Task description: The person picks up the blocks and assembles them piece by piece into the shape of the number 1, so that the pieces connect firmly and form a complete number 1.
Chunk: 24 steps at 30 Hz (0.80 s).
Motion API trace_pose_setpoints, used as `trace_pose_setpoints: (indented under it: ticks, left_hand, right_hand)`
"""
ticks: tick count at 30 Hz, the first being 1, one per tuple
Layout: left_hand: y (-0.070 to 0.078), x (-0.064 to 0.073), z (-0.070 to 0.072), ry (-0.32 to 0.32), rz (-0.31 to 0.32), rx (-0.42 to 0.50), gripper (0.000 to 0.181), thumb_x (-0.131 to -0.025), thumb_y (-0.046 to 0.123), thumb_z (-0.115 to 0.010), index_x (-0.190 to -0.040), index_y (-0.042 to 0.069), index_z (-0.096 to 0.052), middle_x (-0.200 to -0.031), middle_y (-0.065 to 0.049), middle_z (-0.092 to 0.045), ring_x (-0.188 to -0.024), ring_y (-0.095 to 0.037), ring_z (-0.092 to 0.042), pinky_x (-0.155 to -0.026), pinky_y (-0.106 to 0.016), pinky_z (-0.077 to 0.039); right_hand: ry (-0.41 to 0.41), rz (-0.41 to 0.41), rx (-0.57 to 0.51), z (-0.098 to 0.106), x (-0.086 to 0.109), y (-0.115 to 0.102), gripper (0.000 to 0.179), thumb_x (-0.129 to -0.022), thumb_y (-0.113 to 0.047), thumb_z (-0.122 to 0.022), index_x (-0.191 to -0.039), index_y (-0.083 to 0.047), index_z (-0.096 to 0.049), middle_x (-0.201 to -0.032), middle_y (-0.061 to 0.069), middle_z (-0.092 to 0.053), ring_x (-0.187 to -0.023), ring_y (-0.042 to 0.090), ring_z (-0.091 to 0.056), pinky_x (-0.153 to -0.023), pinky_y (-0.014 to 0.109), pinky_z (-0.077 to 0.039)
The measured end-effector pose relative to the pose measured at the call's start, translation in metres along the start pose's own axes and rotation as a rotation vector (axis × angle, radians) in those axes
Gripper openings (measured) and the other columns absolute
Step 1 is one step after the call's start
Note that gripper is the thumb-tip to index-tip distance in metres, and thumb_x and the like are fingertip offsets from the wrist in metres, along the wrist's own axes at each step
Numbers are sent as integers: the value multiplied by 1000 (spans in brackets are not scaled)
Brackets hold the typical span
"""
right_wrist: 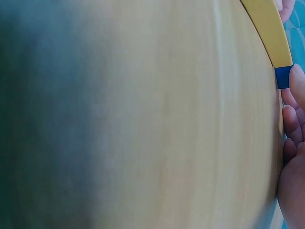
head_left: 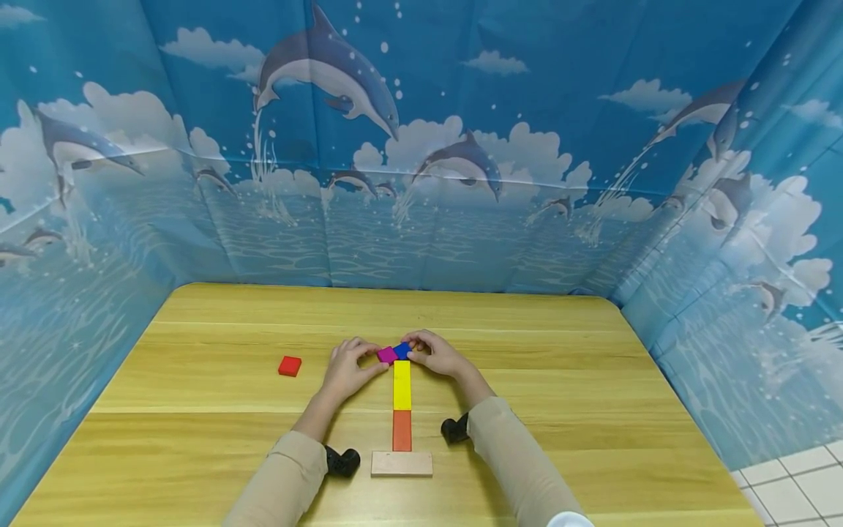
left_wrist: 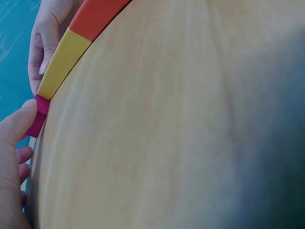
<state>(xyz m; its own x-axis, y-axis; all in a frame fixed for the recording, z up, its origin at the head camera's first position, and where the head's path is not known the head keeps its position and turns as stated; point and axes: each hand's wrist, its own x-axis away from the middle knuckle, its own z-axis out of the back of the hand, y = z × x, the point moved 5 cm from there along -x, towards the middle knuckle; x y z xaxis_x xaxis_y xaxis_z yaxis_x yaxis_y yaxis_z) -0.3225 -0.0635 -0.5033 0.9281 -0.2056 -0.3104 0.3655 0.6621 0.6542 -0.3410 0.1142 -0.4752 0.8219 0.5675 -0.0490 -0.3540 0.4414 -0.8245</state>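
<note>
A magenta block [head_left: 387, 355] is pinched between the thumb and fingers of my left hand [head_left: 347, 368]. Beside it, my right hand [head_left: 437, 353] pinches a blue block [head_left: 402, 351], which is turned at an angle. Both small blocks sit at the far end of a yellow block [head_left: 402, 385]. An orange-red block [head_left: 402, 430] continues the line toward me, ending at a pale wooden block [head_left: 402, 464] laid crosswise. In the left wrist view, the thumb presses the magenta block [left_wrist: 39, 117]. The right wrist view shows the thumb on the blue block [right_wrist: 282, 77].
A loose red block [head_left: 290, 366] lies on the wooden table [head_left: 217, 454], left of my left hand. Black wrist devices [head_left: 344, 462] stick out from both sleeves near the pale block. A blue dolphin-printed curtain [head_left: 421, 234] hangs behind the table and along its sides.
</note>
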Motion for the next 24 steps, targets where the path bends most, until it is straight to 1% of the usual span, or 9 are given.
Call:
trace_pose_setpoints:
  ticks: [3, 5, 7, 10, 14, 20, 24]
  left_hand:
    - [-1, 0, 0, 4, -2, 10, 33, -76, 36, -73, -102, 16, -68, -91, 3, -59, -89, -19, -50, -85, -39, -32]
    - [-1, 1, 0, 13, -2, 34, 34, -76, 36, -73, -102, 15, -68, -91, 3, -59, -88, -18, -50, -84, -39, -32]
    - [-2, 1, 1, 28, -4, 67, 33, -77, 35, -73, -102, 14, -68, -90, 3, -59, -86, -17, -50, -83, -39, -32]
    - [-2, 3, 3, 55, -13, 126, 33, -77, 31, -73, -102, 11, -67, -88, 0, -59, -84, -18, -49, -83, -40, -33]
    - [-1, 4, 7, 84, -38, 178, 32, -75, 25, -75, -102, 9, -67, -87, -4, -59, -83, -19, -48, -82, -41, -34]
    - [-2, 5, 20, 122, -85, 176, 36, -73, 22, -77, -105, 7, -66, -88, -8, -61, -83, -23, -51, -78, -41, -37]
    - [-6, 6, 31, 127, -78, 176, 39, -75, 24, -76, -107, 7, -65, -91, -10, -61, -84, -26, -51, -80, -42, -36]
  right_hand:
    - [17, -10, 22, -2, -4, 14, 29, -91, -4, -52, -118, 5, -52, -100, 17, -52, -87, 24, -43, -80, 34, -37]
    - [29, -30, 22, -4, -6, 24, 29, -91, -7, -54, -119, 1, -53, -101, 12, -53, -88, 21, -44, -81, 34, -37]
    - [30, -33, 26, -4, -7, 27, 28, -91, -8, -54, -119, -1, -54, -99, 10, -53, -87, 20, -44, -80, 32, -38]
    - [30, -32, 9, -4, -7, 28, 28, -91, -8, -55, -118, -1, -54, -97, 8, -52, -86, 19, -44, -79, 32, -38]
    - [25, -27, 15, -4, -7, 27, 28, -91, -9, -55, -118, 0, -54, -96, 9, -52, -85, 19, -44, -79, 30, -38]
    - [22, 1, -4, -4, -7, 25, 30, -91, -8, -54, -119, 4, -52, -99, 14, -52, -86, 21, -43, -78, 32, -38]
    - [16, -7, 6, -4, -7, 26, 30, -92, -9, -54, -119, 2, -53, -98, 11, -52, -85, 19, -43, -78, 29, -38]
